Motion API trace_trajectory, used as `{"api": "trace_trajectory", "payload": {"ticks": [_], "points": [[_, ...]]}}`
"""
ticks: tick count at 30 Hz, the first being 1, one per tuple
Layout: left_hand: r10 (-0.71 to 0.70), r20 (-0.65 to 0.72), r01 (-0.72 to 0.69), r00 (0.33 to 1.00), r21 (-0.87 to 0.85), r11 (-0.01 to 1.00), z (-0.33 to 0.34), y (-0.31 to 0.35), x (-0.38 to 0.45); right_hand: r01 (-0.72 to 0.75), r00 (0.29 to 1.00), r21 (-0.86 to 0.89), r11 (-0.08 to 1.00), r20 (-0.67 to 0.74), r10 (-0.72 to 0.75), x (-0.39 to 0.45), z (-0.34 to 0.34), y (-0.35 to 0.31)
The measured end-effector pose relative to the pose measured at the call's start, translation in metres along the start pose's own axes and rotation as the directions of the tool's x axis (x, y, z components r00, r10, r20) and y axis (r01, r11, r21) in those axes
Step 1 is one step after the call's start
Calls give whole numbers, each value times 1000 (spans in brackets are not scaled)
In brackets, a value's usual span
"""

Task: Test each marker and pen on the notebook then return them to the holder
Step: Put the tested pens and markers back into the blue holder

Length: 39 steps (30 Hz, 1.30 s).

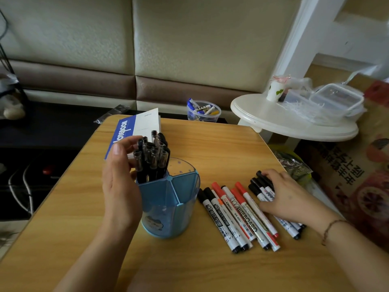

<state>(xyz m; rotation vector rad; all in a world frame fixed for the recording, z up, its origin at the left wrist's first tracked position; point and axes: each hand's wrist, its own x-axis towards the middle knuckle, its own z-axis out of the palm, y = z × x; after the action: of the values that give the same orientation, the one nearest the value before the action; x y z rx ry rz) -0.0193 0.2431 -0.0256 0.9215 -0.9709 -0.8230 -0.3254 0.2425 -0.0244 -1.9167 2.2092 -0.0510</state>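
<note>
Reaching over the blue holder (168, 199), we have our left hand (120, 184) curled at the bunch of black pens (152, 157) standing in its far-left compartment, fingertips touching the caps — whether they actually pinch one pen we cannot tell. Right of the holder, our right hand (288, 197) lies over a small group of black-capped markers (260, 186), fingers bent loosely across them, the grip itself hidden. Between that hand and the holder, the red and black whiteboard markers (237, 216) lie side by side on the wooden table (210, 144). Behind the holder sits the notebook (136, 127), closed, nothing tested on it that we can see.

The risk, as we judge it: tugging one pen from so tight a bunch could drag its neighbours out or tip the holder — and a careless sweep could roll the markers off the table's right edge.
</note>
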Motion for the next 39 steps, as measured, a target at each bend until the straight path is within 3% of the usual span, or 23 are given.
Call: {"api": "trace_trajectory", "payload": {"ticks": [4,9,11,13,15,17,18,19,21,24,27,30,36,39], "points": [[-28,11,28,1000,-33,999,-1,-1,1,-27,999,-55,998,23,28,2,-3,-6],[-9,2,9,1000,-39,999,-2,-2,2,-39,998,-82,996,-44,35,9,5,-8],[20,-4,-20,1000,-30,999,-1,-3,1,-31,997,17,999,-74,33,9,-6,-13],[45,6,-45,999,-41,998,-2,-4,1,55,981,196,979,-194,-17,5,-25,-27],[52,25,-51,998,-55,997,-2,-6,1,278,910,504,818,-410,-57,-1,-46,-52],[39,40,-36,998,-80,996,0,-8,1,564,801,719,406,-596,-58,-6,-59,-84],[35,44,-31,998,-87,996,0,-9,0,666,739,714,215,-670,-66,-7,-61,-99],[41,52,-37,998,-76,996,0,-9,0,733,680,674,93,-730,-71,-7,-61,-115],[60,81,-56,995,-46,997,0,-10,0,808,588,589,-8,-807,-48,-5,-56,-143],[41,80,-37,996,-50,998,-3,-14,2,832,549,553,-40,-832,-78,-3,-43,-166],[59,81,-56,995,-33,998,-3,-16,4,837,542,546,21,-824,-167,-3,-28,-170],[49,72,-48,996,-15,999,-2,-17,4,831,534,555,-46,-818,-214,-7,-18,-171],[48,70,-46,996,-26,999,-2,-15,3,784,589,617,-65,-773,-236,-6,-19,-177],[40,71,-38,997,-22,999,-2,-16,4,789,582,610,-74,-780,-231,-8,-18,-180]]}}
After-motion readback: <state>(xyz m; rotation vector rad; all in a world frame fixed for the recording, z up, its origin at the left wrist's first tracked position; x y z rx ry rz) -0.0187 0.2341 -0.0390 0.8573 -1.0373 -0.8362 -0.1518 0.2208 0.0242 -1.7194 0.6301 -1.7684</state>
